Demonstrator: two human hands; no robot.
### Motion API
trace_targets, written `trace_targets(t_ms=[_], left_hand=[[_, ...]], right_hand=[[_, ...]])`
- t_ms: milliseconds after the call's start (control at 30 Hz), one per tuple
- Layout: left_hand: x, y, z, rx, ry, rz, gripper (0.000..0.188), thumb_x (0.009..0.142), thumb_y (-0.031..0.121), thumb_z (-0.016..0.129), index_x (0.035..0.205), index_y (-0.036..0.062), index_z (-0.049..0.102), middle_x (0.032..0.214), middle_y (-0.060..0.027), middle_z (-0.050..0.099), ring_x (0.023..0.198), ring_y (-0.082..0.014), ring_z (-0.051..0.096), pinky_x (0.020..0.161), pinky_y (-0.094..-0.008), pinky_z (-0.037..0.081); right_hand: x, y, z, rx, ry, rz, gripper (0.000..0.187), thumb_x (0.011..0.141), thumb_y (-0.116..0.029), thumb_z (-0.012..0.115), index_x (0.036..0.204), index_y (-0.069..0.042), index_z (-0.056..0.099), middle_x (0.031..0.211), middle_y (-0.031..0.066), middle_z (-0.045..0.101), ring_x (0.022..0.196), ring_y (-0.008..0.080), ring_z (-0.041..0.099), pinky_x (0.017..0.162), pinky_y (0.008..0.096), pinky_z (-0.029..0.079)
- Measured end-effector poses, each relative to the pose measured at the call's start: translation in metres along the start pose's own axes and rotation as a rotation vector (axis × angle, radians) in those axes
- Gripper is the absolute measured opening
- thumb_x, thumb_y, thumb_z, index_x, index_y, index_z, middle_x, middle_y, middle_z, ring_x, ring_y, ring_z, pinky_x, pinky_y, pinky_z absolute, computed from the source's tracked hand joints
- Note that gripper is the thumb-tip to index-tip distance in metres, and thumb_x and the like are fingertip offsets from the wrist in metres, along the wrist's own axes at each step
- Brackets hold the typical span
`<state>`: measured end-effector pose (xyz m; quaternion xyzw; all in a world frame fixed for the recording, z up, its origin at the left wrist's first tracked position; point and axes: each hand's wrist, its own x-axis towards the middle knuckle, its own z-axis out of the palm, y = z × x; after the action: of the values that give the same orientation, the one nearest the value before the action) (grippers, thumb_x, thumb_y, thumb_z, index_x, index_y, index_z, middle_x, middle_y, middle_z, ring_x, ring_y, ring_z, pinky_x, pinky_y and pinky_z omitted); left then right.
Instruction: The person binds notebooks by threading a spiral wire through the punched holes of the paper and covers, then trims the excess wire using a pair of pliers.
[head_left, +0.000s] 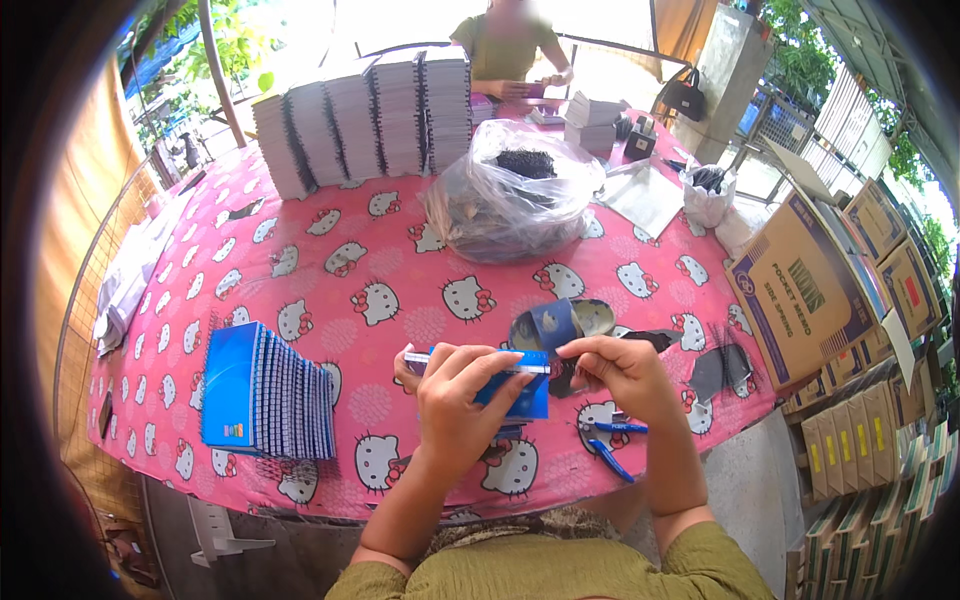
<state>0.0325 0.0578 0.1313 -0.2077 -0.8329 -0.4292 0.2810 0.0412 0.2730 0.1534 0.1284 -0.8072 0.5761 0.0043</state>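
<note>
My left hand is closed over a small blue notebook, with its fingers across the top edge and the thumb on the cover. A pale strip of pages shows along that edge. To the right of the notebook's end, my right hand is closed in a pinch; whatever lies between the fingertips is too small to make out. Blue-handled pliers lie on the table below my right hand. At the left stands a stack of blue spiral notebooks, their bound edges facing right.
A clear plastic bag of black spiral wires sits mid-table, before tall stacks of notebooks. A blue patterned roll and dark scraps lie beyond my right hand. Cardboard boxes stand at right. Another person sits opposite.
</note>
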Motion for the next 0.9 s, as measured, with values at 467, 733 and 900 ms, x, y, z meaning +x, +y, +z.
trace_targets(t_ms=[467, 733, 900], left_hand=[[-0.007, -0.008, -0.018, 0.078, -0.053, 0.035, 0.023, 0.066, 0.021, 0.083, 0.085, 0.0143, 0.073, 0.084, 0.0012, 0.067, 0.085, -0.0167, 0.060, 0.091, -0.0410, 0.033], [-0.008, -0.007, -0.017, 0.029, -0.041, 0.062, 0.025, 0.066, 0.021, 0.083, 0.088, 0.0139, 0.073, 0.085, 0.0003, 0.067, 0.085, -0.0174, 0.060, 0.091, -0.0429, 0.033], [-0.010, -0.011, -0.020, 0.040, -0.054, 0.042, 0.027, 0.066, 0.023, 0.083, 0.089, 0.0142, 0.073, 0.085, 0.0009, 0.067, 0.085, -0.0176, 0.060, 0.091, -0.0417, 0.033]], right_hand=[[0.006, -0.011, 0.019, -0.420, 0.061, -0.314, 0.017, 0.085, -0.011, 0.066, 0.100, -0.003, 0.066, 0.085, 0.0131, 0.065, 0.072, 0.0233, 0.066, 0.061, 0.0325, 0.052], [0.030, 0.043, 0.006, -0.507, -0.523, 0.028, 0.019, 0.087, -0.011, 0.062, 0.102, 0.000, 0.062, 0.088, 0.0213, 0.065, 0.080, 0.0372, 0.064, 0.073, 0.0406, 0.049], [0.033, 0.042, 0.013, -0.417, -0.373, -0.100, 0.023, 0.079, -0.003, 0.065, 0.102, 0.000, 0.064, 0.089, 0.0175, 0.068, 0.082, 0.0261, 0.068, 0.073, 0.0343, 0.052]])
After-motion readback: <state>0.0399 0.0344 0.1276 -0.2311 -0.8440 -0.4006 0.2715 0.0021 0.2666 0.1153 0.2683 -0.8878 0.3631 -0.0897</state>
